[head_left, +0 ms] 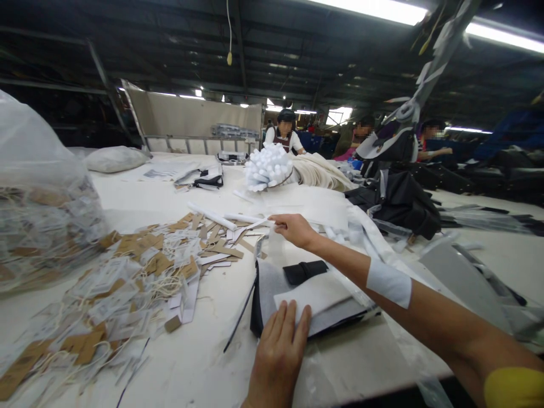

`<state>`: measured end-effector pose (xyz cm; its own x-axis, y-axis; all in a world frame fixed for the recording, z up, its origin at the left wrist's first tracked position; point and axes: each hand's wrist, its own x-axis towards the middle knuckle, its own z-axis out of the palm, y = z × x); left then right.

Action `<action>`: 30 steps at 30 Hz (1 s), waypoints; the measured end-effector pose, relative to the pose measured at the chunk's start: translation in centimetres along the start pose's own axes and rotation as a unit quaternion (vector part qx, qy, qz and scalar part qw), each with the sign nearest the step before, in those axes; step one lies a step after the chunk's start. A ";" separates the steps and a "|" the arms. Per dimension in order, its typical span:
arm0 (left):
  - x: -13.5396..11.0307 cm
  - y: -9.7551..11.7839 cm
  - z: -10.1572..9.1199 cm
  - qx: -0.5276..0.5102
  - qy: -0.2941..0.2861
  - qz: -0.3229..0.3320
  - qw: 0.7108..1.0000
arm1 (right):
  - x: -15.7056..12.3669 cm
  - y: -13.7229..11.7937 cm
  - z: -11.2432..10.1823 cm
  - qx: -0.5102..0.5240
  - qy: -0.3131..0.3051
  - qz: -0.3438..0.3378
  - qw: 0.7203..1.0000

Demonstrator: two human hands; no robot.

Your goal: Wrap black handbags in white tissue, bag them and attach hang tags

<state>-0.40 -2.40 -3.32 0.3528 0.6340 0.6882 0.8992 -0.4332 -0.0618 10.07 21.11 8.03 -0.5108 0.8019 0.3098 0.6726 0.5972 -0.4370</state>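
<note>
Both hands work: the left hand (278,351), grip flat open, presses folded grey-white cloth (317,297); the right hand (294,229) reaches a thin white paper strip (250,222). Its grip is unclear; lifting needs a fine pinch.

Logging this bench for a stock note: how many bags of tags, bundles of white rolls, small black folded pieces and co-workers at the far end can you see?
Clear bags of tags: 1
Bundles of white rolls: 1
Small black folded pieces: 1
Co-workers: 3
Total: 6
</note>
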 end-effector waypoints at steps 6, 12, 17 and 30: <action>0.0 0.5 0.7 -0.029 0.041 -0.026 0.998 | 0.4 0.3 -0.7 0.085 -0.012 0.027 0.996; -0.6 1.0 1.9 -0.046 0.064 -0.050 0.996 | 1.0 0.2 -1.3 0.169 -0.051 0.036 0.984; -0.6 0.9 2.0 -0.044 0.066 -0.043 0.996 | 1.4 0.4 -1.1 0.192 -0.054 0.026 0.980; -0.1 0.5 0.8 -0.044 0.046 -0.037 0.997 | -2.8 -3.1 -1.8 0.016 0.084 -0.095 0.992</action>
<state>0.22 -2.23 -3.99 0.2575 0.6074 0.7516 0.8942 -0.4445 0.0529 10.32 17.06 10.02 -0.5290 0.6672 0.5244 0.5534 0.7397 -0.3829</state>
